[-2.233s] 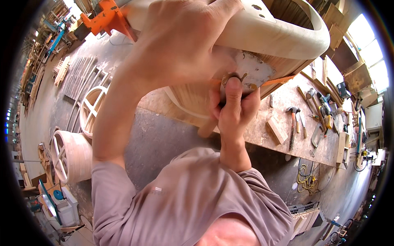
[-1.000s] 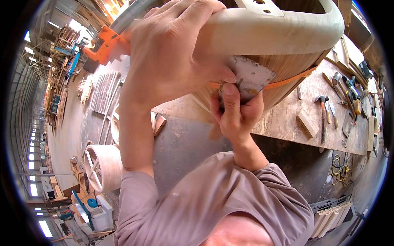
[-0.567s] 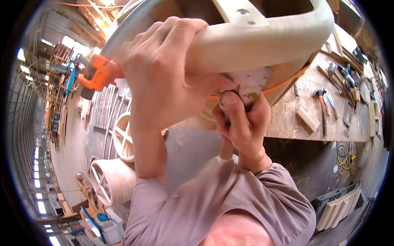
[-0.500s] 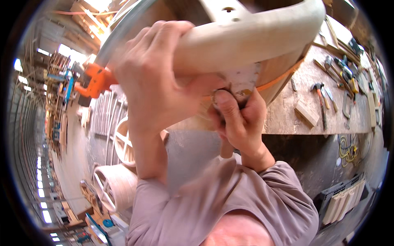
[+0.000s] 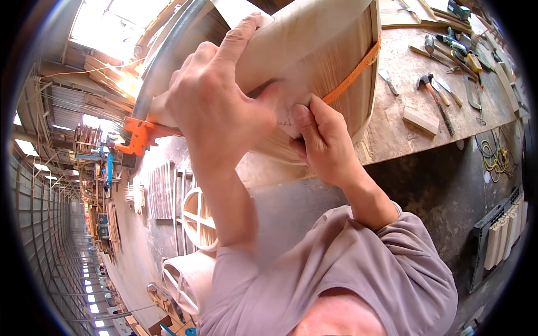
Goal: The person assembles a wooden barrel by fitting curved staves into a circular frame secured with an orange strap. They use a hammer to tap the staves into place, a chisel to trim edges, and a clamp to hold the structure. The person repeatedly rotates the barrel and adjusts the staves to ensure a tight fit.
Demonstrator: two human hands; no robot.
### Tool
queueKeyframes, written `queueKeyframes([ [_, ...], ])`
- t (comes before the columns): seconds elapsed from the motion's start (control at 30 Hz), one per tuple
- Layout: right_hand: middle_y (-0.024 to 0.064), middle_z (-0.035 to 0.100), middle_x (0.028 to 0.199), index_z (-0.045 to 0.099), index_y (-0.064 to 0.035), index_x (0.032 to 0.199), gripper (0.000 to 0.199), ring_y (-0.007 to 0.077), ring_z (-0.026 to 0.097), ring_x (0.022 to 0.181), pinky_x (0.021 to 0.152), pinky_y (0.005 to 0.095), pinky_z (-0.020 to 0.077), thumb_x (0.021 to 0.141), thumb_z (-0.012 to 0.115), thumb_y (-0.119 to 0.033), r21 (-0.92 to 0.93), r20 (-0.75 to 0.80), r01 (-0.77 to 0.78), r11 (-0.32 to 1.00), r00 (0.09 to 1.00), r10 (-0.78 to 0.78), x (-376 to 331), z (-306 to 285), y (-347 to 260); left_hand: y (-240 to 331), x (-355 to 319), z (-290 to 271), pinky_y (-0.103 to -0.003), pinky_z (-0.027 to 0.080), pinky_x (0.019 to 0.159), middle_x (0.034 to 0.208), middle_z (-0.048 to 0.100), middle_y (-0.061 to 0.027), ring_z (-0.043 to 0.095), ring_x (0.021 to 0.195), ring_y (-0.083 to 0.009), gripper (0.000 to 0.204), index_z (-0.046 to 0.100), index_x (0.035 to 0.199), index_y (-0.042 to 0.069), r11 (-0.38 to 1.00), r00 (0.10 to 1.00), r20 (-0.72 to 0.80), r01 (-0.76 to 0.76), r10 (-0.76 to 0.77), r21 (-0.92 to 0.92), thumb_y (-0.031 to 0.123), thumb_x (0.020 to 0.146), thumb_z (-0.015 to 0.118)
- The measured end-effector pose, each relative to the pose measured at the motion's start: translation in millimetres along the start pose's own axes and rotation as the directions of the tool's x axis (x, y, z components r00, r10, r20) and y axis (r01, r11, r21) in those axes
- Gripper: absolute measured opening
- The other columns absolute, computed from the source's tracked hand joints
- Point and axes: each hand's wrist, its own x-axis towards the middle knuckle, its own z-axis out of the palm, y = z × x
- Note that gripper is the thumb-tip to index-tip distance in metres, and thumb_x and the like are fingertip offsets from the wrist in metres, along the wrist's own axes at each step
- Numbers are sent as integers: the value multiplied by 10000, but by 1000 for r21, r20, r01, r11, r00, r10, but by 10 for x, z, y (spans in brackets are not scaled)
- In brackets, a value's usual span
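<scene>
**Against the curved wooden shell, both hands at the sandpaper**

Against the underside of the pale wooden shell [image 5: 330, 39] sits a small pale scrap of sandpaper [image 5: 286, 115], and that is where our work meets. The scrap lies right at our fingertips, tucked between the two hands: our right hand [image 5: 328, 145] comes at it from below and to the right, thumb pressed flat onto the paper and the other fingers curled together beneath it, pinching it to the wood. Our left hand [image 5: 221, 109] reaches in from the left and above, fingers spread and draped over the shell's rounded edge, thumb running down toward the scrap. The right hand is the nearer of the two to the paper. Only a small part of the scrap shows, so we cannot tell its long axis.

The shell itself is smooth, light-coloured and bent into a broad curve, its grain running in fine straight lines. An orange strap [image 5: 358, 67] binds it on the right, passing just beside our right thumb, and an orange clamp [image 5: 137, 137] grips its edge to the left.

Farther right, the worn workbench [image 5: 392, 140] carries a hammer [image 5: 431, 92] and other hand tools. Lower left, round wooden frames [image 5: 196, 218] stand on the floor.
</scene>
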Motion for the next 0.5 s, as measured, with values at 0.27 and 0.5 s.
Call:
queueKeyframes([
  [0.27,192,640,748,540,39,967,216,282,650,620,579,373,533,1048,608,-148,-281,66,116,953,993,-101,201,-120,-30,-57,-1,63,-402,552,698,856,709,-32,696,773,-255,790,759,1278,230,999,995,-97,-36,36,4,395,536,972],
  [0.5,111,632,646,641,-12,859,320,264,599,516,501,350,471,987,728,-293,-622,178,489,611,849,-497,196,-403,82,-16,35,55,-407,580,777,1000,766,-100,738,883,-309,810,754,1265,142,997,993,-115,-44,37,-56,438,546,979],
])
